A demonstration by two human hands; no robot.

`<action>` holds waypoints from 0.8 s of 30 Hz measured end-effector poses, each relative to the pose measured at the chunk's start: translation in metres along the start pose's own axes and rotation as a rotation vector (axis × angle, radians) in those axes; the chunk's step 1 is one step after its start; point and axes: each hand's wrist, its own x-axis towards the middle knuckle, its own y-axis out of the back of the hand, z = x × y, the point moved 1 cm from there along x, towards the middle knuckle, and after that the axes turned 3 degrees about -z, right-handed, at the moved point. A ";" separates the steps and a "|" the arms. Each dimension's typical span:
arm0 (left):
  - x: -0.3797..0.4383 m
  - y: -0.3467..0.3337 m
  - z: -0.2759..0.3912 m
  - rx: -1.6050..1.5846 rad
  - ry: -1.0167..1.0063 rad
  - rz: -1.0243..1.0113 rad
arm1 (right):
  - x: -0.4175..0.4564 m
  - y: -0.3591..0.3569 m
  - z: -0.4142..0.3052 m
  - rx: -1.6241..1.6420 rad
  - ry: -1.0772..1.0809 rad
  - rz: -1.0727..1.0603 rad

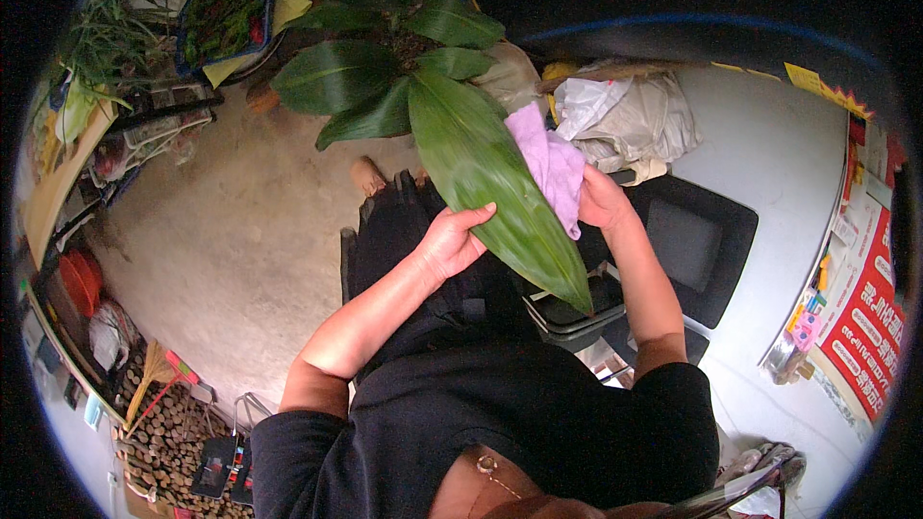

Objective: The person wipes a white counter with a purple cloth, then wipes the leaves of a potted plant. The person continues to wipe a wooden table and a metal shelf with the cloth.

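Note:
A long, broad green leaf (497, 173) of a potted houseplant (393, 29) stretches towards me, its tip near my chest. My left hand (458, 238) grips the leaf's left edge, thumb on the upper face and fingers beneath. A lilac cloth (548, 162) hangs folded in my right hand (602, 198) along the leaf's right edge; part of the cloth passes behind the leaf. The fingers of my right hand are partly hidden by the cloth. Several other large leaves spread out around the plant's base, with dark soil showing between them.
A blue basket (227, 21) of green vegetables stands at the upper left. White plastic bags (634, 112) sit right of the plant. Black containers (678, 252) lie beside my right arm. A straw broom (150, 375) and stacked cut logs (162, 440) are at the lower left.

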 end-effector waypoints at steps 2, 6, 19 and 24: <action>0.000 0.001 -0.004 0.035 -0.004 0.027 | 0.003 -0.008 0.005 -0.016 0.004 0.002; 0.000 -0.002 -0.014 0.075 0.006 0.080 | 0.025 -0.050 0.003 -0.598 0.047 0.073; 0.036 0.050 -0.042 0.446 0.175 0.416 | -0.005 -0.018 -0.067 -0.592 0.609 0.613; 0.030 0.058 0.010 0.529 -0.222 0.588 | -0.046 -0.052 -0.058 -0.987 0.899 0.865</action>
